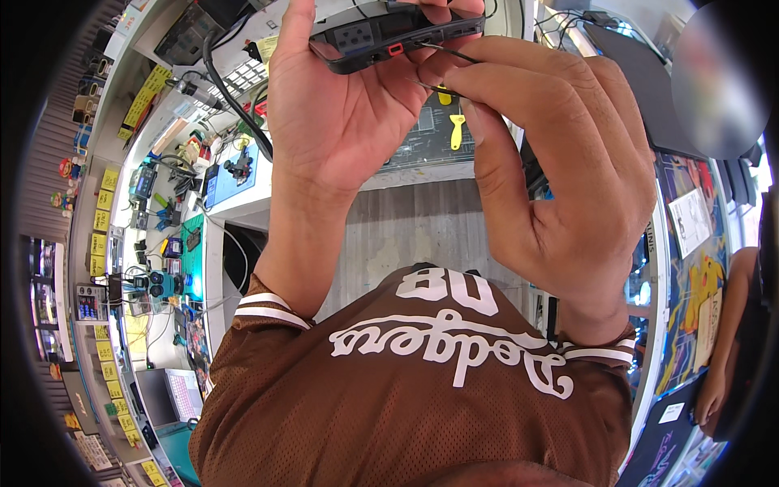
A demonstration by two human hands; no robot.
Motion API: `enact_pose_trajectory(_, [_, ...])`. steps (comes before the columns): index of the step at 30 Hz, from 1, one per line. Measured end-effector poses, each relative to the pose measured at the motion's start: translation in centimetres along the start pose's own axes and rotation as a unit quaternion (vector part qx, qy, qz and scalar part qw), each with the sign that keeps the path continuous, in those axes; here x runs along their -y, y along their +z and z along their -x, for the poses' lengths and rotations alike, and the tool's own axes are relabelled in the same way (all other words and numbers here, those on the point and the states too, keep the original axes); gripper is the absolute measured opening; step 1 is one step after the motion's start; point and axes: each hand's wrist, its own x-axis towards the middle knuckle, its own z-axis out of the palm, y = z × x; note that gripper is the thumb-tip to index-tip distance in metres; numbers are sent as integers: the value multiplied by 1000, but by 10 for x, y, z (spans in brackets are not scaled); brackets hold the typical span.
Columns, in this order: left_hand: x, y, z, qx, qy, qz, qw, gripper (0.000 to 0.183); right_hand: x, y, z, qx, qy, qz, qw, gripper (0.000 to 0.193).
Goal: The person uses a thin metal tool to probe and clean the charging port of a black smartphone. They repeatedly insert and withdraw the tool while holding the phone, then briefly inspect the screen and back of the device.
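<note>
The black handheld device (357, 40), long axis left to right, lay clasped in the left hand (345, 114), up-left of the right hand's (568, 154) fingers, which pinched spread-pronged tweezers (462, 57) at its near edge, an open gap separating the wrists.

Brown jersey (389, 414) has big white script plus a two-digit number, upside down from here. Dark writing on the yellow labels (101, 221) along the shelf (81, 276) edge, too tiny tbh. Purple-ish lettering on the dark panel (649, 442), lower right.
</note>
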Motion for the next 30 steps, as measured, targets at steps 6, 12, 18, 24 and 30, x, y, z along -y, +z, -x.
enact_pose_trajectory(6, [-4,-3,2,4,-7,-2,1000,78,-6,-6,-7,48,-17,-10,999,21])
enact_pose_trajectory(12, [-1,-2,2,-22,5,-1,1000,77,5,-16,-12,138,120,-95,978,20])
enact_pose_trajectory(18, [-2,6,2,-128,47,-22,990,70,-1,-15,-5,138,101,-135,976,19])
enact_pose_trajectory(24, [-5,5,3,-122,23,4,992,67,-2,-23,-5,149,152,-143,967,16])
enact_pose_trajectory(30, [-6,-17,4,-55,8,0,998,67,5,-22,-13,164,196,-107,961,16])
